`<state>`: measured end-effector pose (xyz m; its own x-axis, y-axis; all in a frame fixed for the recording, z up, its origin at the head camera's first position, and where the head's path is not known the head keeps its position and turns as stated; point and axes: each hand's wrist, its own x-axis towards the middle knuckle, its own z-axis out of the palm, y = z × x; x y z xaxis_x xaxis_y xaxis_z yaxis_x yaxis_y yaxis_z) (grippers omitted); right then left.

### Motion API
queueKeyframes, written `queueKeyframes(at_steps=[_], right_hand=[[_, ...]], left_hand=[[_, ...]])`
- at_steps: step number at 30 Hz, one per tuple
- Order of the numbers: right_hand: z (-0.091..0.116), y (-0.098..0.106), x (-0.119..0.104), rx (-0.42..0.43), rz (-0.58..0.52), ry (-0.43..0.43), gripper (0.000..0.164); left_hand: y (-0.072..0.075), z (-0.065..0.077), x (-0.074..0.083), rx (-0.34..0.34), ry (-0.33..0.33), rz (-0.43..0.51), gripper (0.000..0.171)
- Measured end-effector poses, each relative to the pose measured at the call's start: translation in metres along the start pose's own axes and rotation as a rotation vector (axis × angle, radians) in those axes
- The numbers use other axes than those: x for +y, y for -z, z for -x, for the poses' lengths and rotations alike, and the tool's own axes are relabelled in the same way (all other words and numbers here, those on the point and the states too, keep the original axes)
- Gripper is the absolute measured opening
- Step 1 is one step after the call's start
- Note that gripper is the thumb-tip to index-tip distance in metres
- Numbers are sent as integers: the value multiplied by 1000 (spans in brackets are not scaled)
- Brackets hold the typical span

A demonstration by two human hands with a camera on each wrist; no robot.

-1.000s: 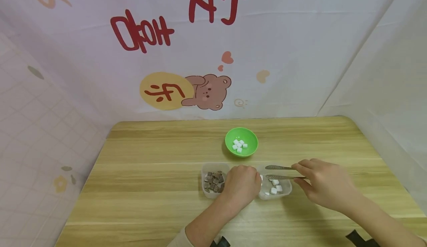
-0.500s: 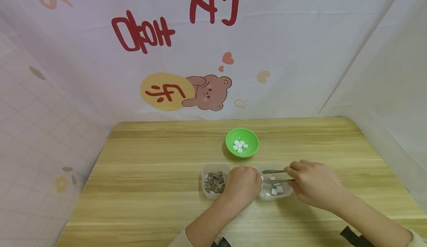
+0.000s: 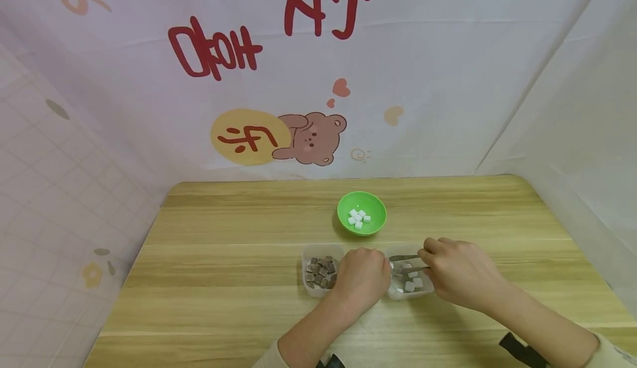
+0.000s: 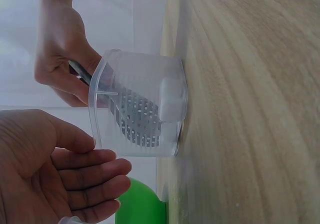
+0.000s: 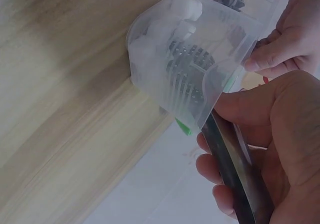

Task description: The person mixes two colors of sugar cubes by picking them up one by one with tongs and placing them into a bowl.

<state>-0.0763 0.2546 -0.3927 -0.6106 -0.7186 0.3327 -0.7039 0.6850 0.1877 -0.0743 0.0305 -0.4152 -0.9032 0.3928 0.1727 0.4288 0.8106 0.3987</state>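
Observation:
My left hand (image 3: 363, 277) pinches the near-left rim of a clear plastic container (image 4: 145, 64) with thumb and fingers. Inside it lie several white cubes (image 3: 410, 286). My right hand (image 3: 460, 274) grips metal tongs (image 5: 232, 159) by the arms. In the left wrist view the perforated tips (image 4: 137, 121) reach down inside the container, close beside a white cube. The two tips stand apart in the head view. One cube lies partly under them there. The container's left side is hidden behind my left hand.
A second clear container (image 3: 308, 249) with several grey-brown cubes (image 3: 318, 273) stands just left of my left hand, partly covered by it. Behind both containers sits a green bowl (image 3: 376, 211) holding several white cubes. A printed cloth (image 3: 438, 80) hangs past the wooden table's (image 3: 239, 219) far edge.
My right hand has moved left, and the tongs have gone from above the container's right part down into it. The left hand keeps its place at the rim.

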Motion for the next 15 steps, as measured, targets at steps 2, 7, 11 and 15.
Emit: queueKeyframes(at_steps=[2,7,11,15], right_hand=[[-1,-1,0,6,5,8,29],[-2,-3,0,7,4,23,31],[1,-3,2,4,-5,32,32],[5,1,5,21,-31,19,30]], left_hand=[[0,0,0,6,-5,2,46],[1,0,0,16,-7,6,47],[0,0,0,20,-8,1,47],[0,0,-1,24,-12,10,48]])
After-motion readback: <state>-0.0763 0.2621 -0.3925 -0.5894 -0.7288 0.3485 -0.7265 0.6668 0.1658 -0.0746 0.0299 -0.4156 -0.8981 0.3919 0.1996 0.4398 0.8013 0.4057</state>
